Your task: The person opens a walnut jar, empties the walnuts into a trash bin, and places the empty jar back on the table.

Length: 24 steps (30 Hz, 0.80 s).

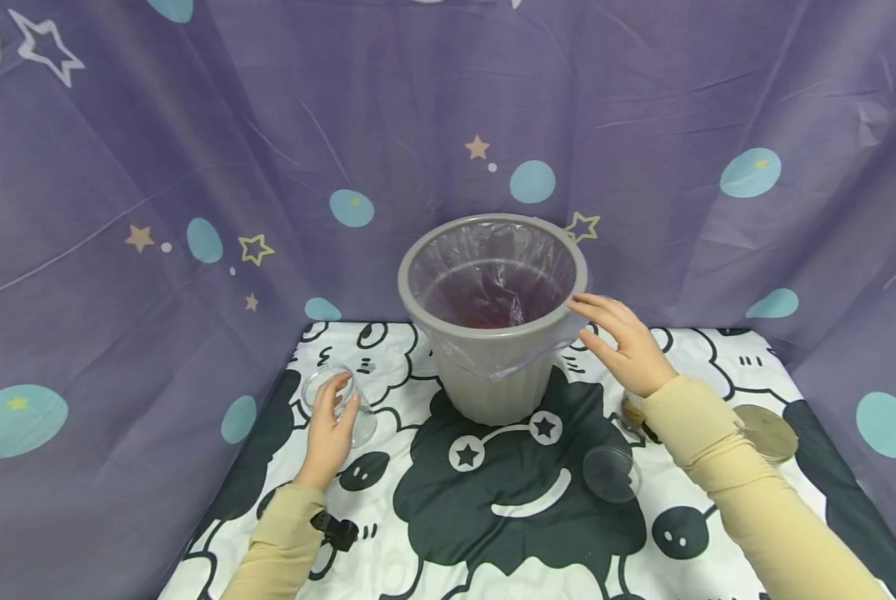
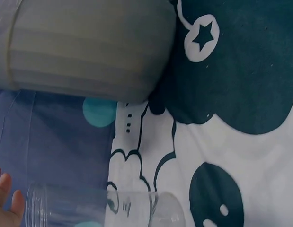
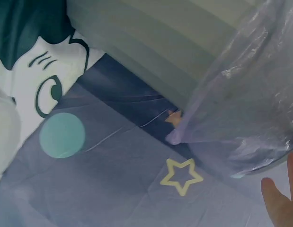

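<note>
A grey bin (image 1: 493,367) stands upright at the back, lined with a clear plastic bag (image 1: 493,292) folded over its rim. My right hand (image 1: 623,346) is at the bin's right side, fingers extended and fingertips right at the rim; in the right wrist view its fingers (image 3: 292,175) show beside the bag's loose edge. To the left, a clear jar (image 2: 89,205) with a threaded mouth stands uncovered. My left hand (image 1: 331,437) overlaps this jar in the head view, while the left wrist view shows a gap between its fingers (image 2: 3,189) and the jar's mouth.
A clear round disc (image 1: 611,475) lies on the patterned cloth (image 1: 526,575) in front of the bin. Beyond the right forearm shows a gold round lid (image 1: 766,433); something brownish in clear walls (image 1: 632,412) shows on the arm's other side. A purple curtain (image 1: 643,100) hangs behind.
</note>
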Motion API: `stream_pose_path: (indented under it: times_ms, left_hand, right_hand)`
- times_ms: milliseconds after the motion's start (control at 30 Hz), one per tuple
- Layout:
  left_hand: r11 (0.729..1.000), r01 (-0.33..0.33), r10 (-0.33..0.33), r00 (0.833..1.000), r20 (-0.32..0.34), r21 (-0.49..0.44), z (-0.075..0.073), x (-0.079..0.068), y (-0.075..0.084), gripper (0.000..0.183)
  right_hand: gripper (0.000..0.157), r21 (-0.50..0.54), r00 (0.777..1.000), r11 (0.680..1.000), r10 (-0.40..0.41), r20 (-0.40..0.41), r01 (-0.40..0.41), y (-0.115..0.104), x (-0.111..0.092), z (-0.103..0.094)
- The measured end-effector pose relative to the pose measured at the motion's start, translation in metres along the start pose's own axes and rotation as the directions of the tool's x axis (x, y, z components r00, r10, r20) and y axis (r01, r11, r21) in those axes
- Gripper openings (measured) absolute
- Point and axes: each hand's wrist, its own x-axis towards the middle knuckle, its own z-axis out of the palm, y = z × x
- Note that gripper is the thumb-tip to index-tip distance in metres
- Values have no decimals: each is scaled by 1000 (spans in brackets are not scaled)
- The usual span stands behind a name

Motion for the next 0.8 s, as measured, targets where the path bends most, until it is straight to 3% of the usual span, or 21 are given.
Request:
stream_pose_path:
  times_ms: [200, 467, 800]
  left_hand:
    - [999, -52, 52, 998, 27, 7, 11, -7, 3, 37]
    - [999, -40, 38, 996, 79, 26, 25, -16, 8, 38]
    - [984, -150, 139, 983, 117, 93, 45, -29, 7, 37]
  right_hand:
    - [35, -13, 999, 999, 33, -37, -34, 8, -26, -5]
    - [30, 28, 997, 998, 60, -52, -58, 21, -59, -7]
    - [26, -25, 969, 974, 222, -105, -225, 45, -109, -18]
